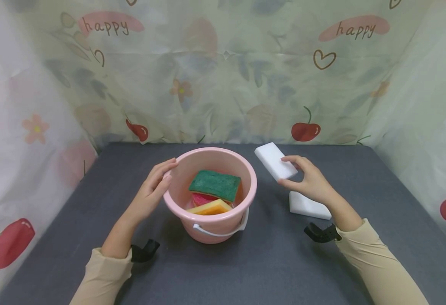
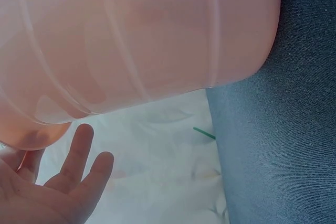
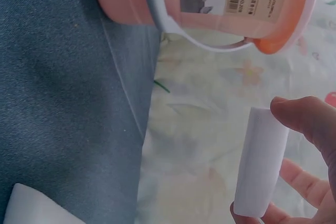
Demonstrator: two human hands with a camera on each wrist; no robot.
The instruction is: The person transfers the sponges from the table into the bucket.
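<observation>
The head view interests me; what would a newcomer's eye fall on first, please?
Probably the pink bucket near the centre, with a green-faced sponge uppermost inside. Then perhaps the white block in the right-hand grip, right of the bucket, with a second white block on the table below.

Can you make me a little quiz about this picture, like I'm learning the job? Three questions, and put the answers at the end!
1. Pick one. What does the right hand hold?
A) a yellow sponge
B) a white block
C) a cherry

2. True or false? The left hand touches the pink bucket.

3. Fill in the blank. The sponge on top in the bucket has a ____ upper face.

Key:
1. B
2. True
3. green
</observation>
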